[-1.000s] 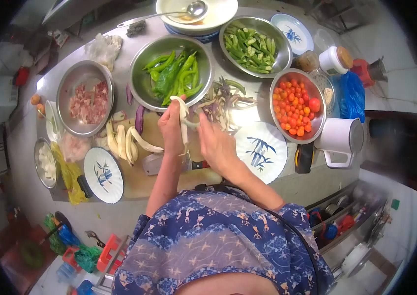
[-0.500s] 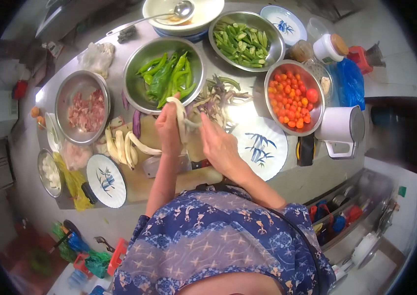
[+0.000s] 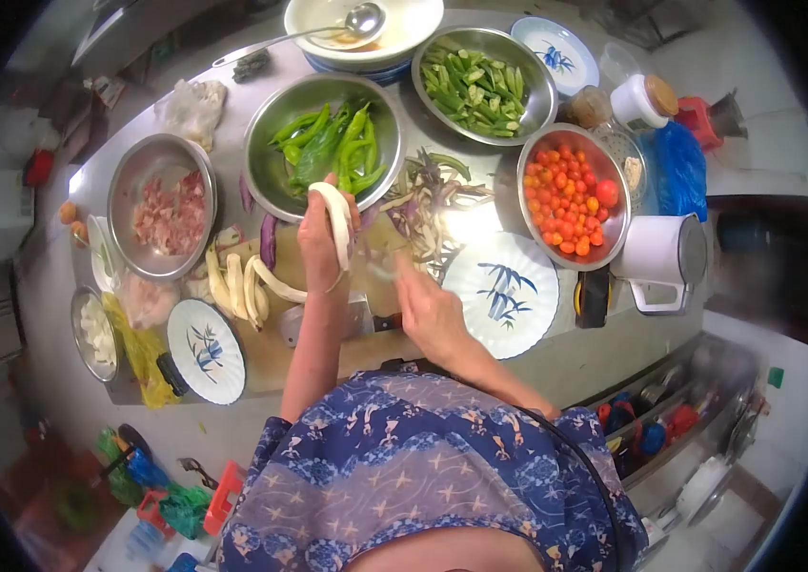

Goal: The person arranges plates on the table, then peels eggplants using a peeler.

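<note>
A pale peeled eggplant [image 3: 334, 224] curves upward in my left hand [image 3: 315, 243], whose fingers are wrapped round it. My right hand [image 3: 428, 310] is to the right over the cutting board, fingers pressed round a blurred tool, perhaps a peeler [image 3: 382, 262]. Several peeled eggplants [image 3: 239, 284] lie on the board's left part, beside a purple unpeeled one [image 3: 268, 240]. Purple and pale peelings [image 3: 423, 205] are heaped right of the steel bowl of green peppers [image 3: 323, 153]. Behind my left forearm a cleaver [image 3: 356, 315] lies on the cutting board [image 3: 252, 367].
Steel bowls hold meat [image 3: 168, 214], cut green vegetables [image 3: 475, 91] and small tomatoes [image 3: 571, 200]. Patterned white plates [image 3: 206, 353] [image 3: 514, 296] lie at both sides. A white pitcher [image 3: 656, 262] stands right. Ladle and white bowl [image 3: 414, 29] are at the back.
My left hand has turned the peeled eggplant and shifted slightly left. My right hand has moved away from it, down and to the right, with the tool now blurred.
</note>
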`<state>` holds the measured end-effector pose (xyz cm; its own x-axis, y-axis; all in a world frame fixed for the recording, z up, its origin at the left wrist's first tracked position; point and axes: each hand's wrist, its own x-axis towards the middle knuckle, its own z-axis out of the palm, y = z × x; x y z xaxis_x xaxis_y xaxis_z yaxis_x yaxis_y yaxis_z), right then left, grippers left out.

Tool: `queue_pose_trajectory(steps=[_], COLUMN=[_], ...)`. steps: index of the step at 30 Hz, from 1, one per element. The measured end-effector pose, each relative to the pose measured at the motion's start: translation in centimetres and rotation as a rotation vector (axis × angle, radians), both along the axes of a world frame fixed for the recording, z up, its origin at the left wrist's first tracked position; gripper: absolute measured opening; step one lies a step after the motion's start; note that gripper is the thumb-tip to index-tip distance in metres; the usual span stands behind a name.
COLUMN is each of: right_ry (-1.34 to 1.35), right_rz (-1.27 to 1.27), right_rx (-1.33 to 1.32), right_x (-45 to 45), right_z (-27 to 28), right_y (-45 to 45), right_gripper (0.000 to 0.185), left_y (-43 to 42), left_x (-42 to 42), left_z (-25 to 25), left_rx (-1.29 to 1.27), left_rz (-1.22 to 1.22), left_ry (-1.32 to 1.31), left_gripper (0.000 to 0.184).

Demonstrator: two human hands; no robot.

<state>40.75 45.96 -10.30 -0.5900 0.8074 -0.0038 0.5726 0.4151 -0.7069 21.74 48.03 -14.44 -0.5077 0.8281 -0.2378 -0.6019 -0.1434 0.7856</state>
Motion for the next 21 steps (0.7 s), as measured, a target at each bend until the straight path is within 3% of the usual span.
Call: queue_pose_trajectory(steps=[3, 10, 16, 18, 21], right_ry=[0.067, 0.072, -0.111, 0.071, 0.136], right_rz=[-0.061, -0.022, 0.190, -0.011, -0.077], right_rx=[0.061, 0.116, -0.070, -0.003, 0.078], right_x=[-1.2, -2.5, 0.4, 0.5, -0.4], right_z=[0.4, 0.2, -0.3, -0.3, 1.1], right_y=[2.1, 1.7, -2.2, -1.5, 1.5], right_gripper=[0.043, 0.043, 0.042, 0.040, 0.038], left_y=[0.1, 0.3, 1.4, 1.5, 0.8], left_x=[1.8, 2.0, 1.1, 1.3, 2.4], left_z=[1.8, 1.2, 1.7, 2.0, 2.1], left_rx=[-0.153, -0.101, 0.009, 0.044, 0.067], left_rz=[-0.018, 0.104, 0.232, 0.255, 0.176], left_ry=[0.001, 0.168, -0.017, -0.029, -0.003], left_gripper=[0.055, 0.046, 0.052, 0.053, 0.047])
